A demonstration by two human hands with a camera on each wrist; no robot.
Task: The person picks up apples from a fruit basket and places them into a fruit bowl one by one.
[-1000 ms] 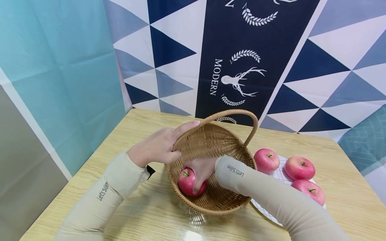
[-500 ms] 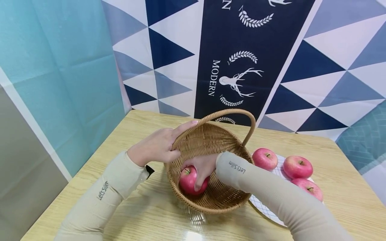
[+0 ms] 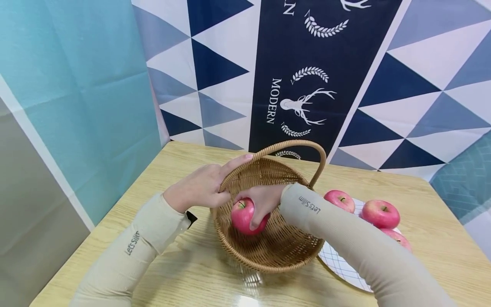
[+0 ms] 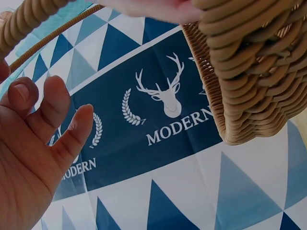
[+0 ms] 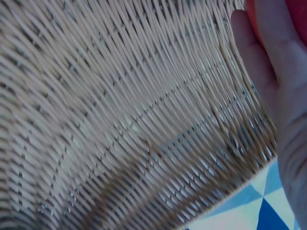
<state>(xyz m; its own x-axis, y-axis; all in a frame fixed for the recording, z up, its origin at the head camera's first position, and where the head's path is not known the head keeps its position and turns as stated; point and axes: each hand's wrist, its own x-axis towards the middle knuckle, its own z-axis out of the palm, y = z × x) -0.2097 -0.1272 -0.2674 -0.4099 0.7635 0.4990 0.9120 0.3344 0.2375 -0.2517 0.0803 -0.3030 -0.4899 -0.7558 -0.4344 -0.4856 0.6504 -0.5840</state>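
The right grip [image 3: 258,204] holds a red apple [image 3: 243,216] over the wicker basket [image 3: 268,247], left hand [image 3: 199,187] steadying its rim; clearing the rim looks next.

— Where is there room to pass?

— Over the basket [image 3: 268,251]: its mouth is open on the near side, though the handle [image 3: 291,147] arches across the far side. The left hand [image 3: 199,187] sits on the left rim.

— And to the right?

— The plate [image 3: 337,266] lies just beside the basket, with apples [image 3: 379,213] on it. The right hand [image 3: 262,202], holding an apple [image 3: 245,215], fills the basket's middle. The bare table [image 3: 184,273] lies near and left; the backdrop [image 3: 307,85] closes the far side.
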